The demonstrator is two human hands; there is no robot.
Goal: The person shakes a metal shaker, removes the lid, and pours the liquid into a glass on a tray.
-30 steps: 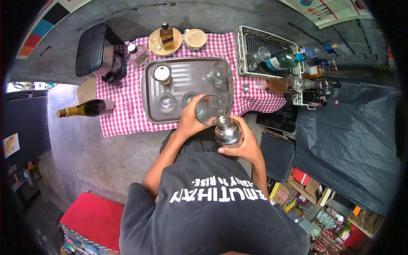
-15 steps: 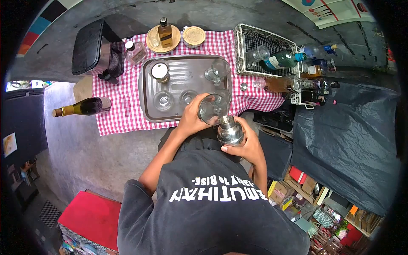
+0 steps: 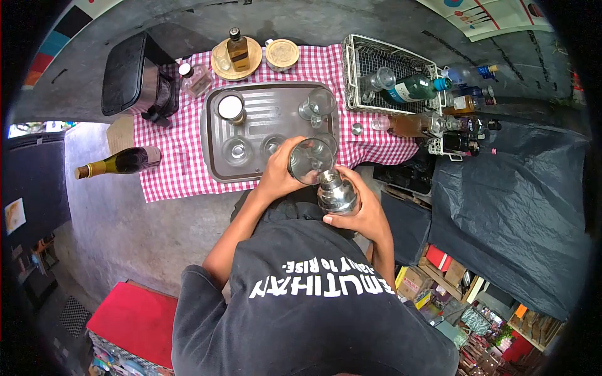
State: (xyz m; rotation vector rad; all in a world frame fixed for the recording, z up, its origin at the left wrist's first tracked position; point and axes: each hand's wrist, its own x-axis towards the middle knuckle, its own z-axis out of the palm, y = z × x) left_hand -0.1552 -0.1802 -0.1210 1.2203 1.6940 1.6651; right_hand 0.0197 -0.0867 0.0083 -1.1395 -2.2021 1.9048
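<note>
My left hand (image 3: 276, 170) is wrapped round a clear drinking glass (image 3: 309, 164), tilted with its wide mouth facing up toward me. In my right hand (image 3: 369, 216) is a shiny metal cocktail shaker (image 3: 337, 197), its narrow neck uncapped and leaning against the near rim of the glass. Both are held at the front edge of a brown serving tray (image 3: 269, 103). On that tray stand a glass with a white top (image 3: 231, 108), clear glasses (image 3: 237, 151) along the near side, and a stemmed glass (image 3: 318, 103) at the back right.
A pink checked cloth (image 3: 169, 178) covers the table. Bottles and a glass sit in a white wire basket (image 3: 351, 75) at right. A whisky bottle (image 3: 238, 53) is on a wooden board at the back; a wine bottle (image 3: 128, 161) and black bin (image 3: 128, 75) are at left.
The table and its things sit slightly further left in view. Both hands keep the same hold, with the shaker's neck still at the glass rim.
</note>
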